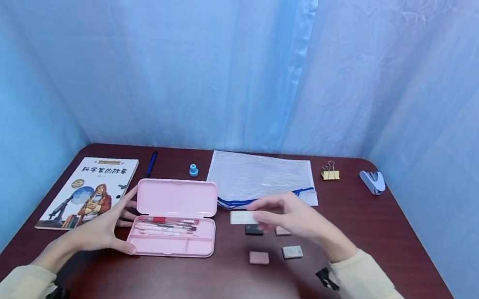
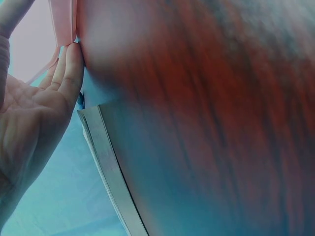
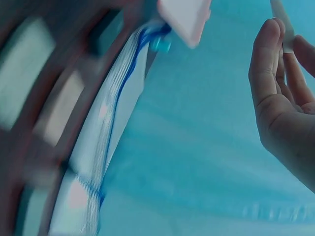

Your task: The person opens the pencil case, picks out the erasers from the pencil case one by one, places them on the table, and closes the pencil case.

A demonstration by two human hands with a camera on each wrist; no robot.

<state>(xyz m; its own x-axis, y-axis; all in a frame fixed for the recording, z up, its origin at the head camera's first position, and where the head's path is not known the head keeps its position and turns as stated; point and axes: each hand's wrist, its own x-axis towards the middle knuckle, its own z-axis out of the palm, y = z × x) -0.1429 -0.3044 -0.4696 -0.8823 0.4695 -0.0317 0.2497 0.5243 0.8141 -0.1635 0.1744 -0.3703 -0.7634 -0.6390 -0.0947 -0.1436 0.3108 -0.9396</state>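
A pink pencil case (image 1: pixel 158 251) lies with its lid raised, several pens (image 1: pixel 165 227) in its long compartment. My left hand (image 1: pixel 97 227) rests on the case's left end, thumb at the front corner. In the left wrist view its fingers (image 2: pixel 74 69) reach out straight against the case's side. Over the table to the right of the case, my right hand (image 1: pixel 291 216) pinches a white eraser (image 1: pixel 242 217) between thumb and fingers. The right wrist view shows this eraser edge-on as a thin slab. Below that hand lie a black eraser (image 1: pixel 254 230) and a pink one (image 1: pixel 259 258).
A light eraser (image 1: pixel 292 252) lies to the right. Behind are a mesh zip pouch (image 1: pixel 263 176), a yellow binder clip (image 1: pixel 331 174), a stapler-like blue-white tool (image 1: pixel 372 182) and a small blue knobbed piece (image 1: pixel 193 170). A book (image 1: pixel 85 196) and a blue pen (image 1: pixel 152 163) lie left.
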